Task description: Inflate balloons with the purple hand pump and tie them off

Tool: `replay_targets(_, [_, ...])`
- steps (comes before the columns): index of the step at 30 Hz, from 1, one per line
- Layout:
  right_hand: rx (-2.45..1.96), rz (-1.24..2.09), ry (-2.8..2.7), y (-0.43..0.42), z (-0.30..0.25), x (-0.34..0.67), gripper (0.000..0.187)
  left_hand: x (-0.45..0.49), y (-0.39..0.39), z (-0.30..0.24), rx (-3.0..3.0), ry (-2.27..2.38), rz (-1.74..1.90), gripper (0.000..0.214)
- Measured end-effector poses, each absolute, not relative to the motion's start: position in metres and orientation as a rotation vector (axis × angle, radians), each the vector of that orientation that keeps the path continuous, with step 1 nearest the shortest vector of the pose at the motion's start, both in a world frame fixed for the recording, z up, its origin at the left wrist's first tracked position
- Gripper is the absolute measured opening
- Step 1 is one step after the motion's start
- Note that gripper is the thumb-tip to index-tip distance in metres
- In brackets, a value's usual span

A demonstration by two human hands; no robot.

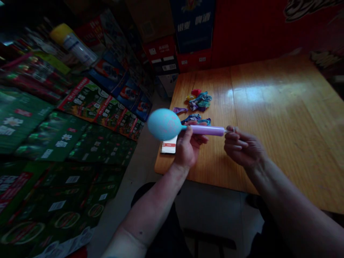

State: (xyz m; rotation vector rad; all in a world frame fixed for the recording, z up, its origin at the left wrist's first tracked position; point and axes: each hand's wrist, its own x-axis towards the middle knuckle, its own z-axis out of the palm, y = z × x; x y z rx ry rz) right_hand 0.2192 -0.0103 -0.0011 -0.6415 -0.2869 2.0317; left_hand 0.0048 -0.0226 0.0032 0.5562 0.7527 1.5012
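Observation:
A light blue balloon (164, 124) with a pink print is partly inflated, its neck fitted over the left end of a purple hand pump (208, 130). My left hand (188, 147) is closed around that end of the pump, thumb at the balloon's neck. The fingers of my right hand (243, 145) pinch the pump's handle at the right end, with a short piece of pale rod showing between the hand and the barrel. Just behind the pump, flat patterned balloons (193, 118) lie on the table, partly hidden by my left hand.
On the wooden table (268, 143) lie more flat balloons (201, 101) in several colours and a phone (169, 146) near the left edge. Stacked green drink cartons (88, 143) fill the left side, with a yellow-capped spray can (73, 43) on top. Boxes stand behind the table.

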Motion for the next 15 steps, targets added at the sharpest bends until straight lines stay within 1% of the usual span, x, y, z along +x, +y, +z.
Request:
replay_targets(3, [-0.676, 2.094, -0.281, -0.011, -0.001, 0.217, 0.006, 0.005, -0.024, 0.002, 0.552, 0.702, 1.423, 0.029])
replay_targets(8, [-0.683, 1.995, -0.409, -0.012, 0.006, 0.220, 0.013, 0.002, -0.021, 0.001, 0.448, 0.751, 1.501, 0.026])
replay_targets(12, [-0.596, 2.065, -0.309, -0.014, 0.001, 0.206, 0.003, 0.015, -0.022, -0.005, 0.438, 0.706, 1.458, 0.026])
replay_targets(15, [-0.576, 2.070, -0.203, -0.012, -0.003, 0.200, 0.004, 0.022, -0.022, -0.007, 0.460, 0.678, 1.461, 0.024])
